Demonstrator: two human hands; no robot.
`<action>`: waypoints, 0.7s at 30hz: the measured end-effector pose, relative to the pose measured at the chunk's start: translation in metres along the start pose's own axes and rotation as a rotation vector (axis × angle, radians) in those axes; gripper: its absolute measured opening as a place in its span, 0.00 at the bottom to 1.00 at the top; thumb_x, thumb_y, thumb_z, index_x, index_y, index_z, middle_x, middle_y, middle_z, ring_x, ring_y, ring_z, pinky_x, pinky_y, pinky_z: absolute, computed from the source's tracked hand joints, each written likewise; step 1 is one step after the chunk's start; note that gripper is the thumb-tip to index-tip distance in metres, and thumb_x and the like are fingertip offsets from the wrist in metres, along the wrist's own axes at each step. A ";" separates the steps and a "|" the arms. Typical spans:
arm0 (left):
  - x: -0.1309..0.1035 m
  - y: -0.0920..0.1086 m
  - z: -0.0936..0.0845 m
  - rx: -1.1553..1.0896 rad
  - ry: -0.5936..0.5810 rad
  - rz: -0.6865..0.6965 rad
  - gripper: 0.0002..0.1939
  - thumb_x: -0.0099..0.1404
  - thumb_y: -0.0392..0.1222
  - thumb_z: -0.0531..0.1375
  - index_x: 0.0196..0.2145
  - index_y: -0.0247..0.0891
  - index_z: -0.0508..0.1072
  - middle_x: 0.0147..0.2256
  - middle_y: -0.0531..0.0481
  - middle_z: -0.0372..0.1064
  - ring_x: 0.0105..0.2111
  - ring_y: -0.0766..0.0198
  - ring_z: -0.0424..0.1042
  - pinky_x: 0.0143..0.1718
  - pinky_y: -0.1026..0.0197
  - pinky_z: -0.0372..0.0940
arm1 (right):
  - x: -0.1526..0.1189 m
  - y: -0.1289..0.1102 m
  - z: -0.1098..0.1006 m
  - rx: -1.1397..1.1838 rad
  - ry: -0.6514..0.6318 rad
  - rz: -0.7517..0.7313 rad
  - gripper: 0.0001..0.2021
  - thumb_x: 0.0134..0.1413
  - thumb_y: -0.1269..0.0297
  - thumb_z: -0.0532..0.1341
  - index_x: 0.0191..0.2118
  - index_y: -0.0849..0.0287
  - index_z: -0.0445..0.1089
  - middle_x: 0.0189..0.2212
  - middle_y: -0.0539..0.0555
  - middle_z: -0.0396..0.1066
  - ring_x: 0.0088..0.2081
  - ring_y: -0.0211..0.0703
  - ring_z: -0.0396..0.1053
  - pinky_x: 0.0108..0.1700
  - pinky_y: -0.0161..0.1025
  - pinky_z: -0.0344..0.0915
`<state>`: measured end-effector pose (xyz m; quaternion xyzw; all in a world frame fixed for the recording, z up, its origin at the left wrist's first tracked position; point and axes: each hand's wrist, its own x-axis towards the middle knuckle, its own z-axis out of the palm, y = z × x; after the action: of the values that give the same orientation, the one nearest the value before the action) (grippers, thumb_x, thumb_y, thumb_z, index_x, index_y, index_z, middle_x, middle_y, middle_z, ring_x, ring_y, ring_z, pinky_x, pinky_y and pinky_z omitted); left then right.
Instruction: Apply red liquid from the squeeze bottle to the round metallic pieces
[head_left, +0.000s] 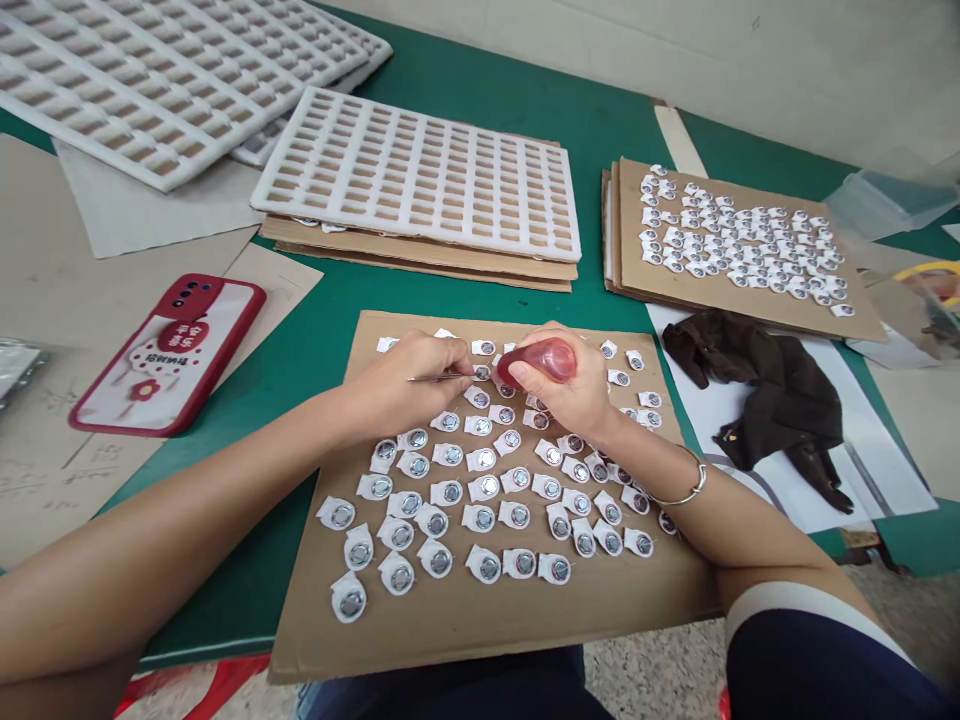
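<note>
Hands (426, 382) (571, 385) meet — red bulb (541, 360) within the right.

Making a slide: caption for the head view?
Left hand with metal tool, right hand with red bulb, over small discs on cardboard.

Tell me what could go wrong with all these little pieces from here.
The right hand grips a red bulb; if it holds liquid, squeezing too hard might wet the white pieces below. The bracelet sits close to the outermost pieces and could knock one. The cardboard seems to jut past the table's front edge, so a bump might shift it.
</note>
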<state>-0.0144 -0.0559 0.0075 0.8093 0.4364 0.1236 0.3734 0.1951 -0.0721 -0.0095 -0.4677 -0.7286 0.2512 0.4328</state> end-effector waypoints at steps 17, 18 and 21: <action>0.001 0.010 -0.018 -0.218 0.162 -0.118 0.09 0.55 0.45 0.60 0.28 0.36 0.71 0.31 0.49 0.72 0.26 0.67 0.68 0.23 0.65 0.61 | 0.035 0.012 -0.048 0.593 0.125 0.490 0.22 0.48 0.41 0.53 0.36 0.58 0.61 0.24 0.52 0.71 0.18 0.34 0.65 0.16 0.33 0.60; -0.001 0.012 -0.021 -0.212 0.175 -0.119 0.09 0.55 0.46 0.60 0.28 0.36 0.71 0.31 0.49 0.72 0.25 0.67 0.68 0.23 0.65 0.60 | 0.037 0.011 -0.053 0.602 0.121 0.483 0.23 0.48 0.40 0.52 0.36 0.58 0.61 0.25 0.52 0.71 0.19 0.34 0.66 0.16 0.32 0.60; -0.010 0.018 -0.024 -0.196 0.171 -0.097 0.09 0.56 0.45 0.60 0.28 0.36 0.71 0.30 0.49 0.72 0.25 0.67 0.68 0.23 0.65 0.61 | 0.038 0.006 -0.060 0.601 0.082 0.447 0.24 0.48 0.39 0.51 0.37 0.56 0.60 0.28 0.53 0.72 0.23 0.35 0.69 0.18 0.32 0.62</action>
<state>-0.0218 -0.0582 0.0379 0.7333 0.4911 0.2160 0.4177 0.2425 -0.0377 0.0306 -0.4770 -0.4844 0.5230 0.5140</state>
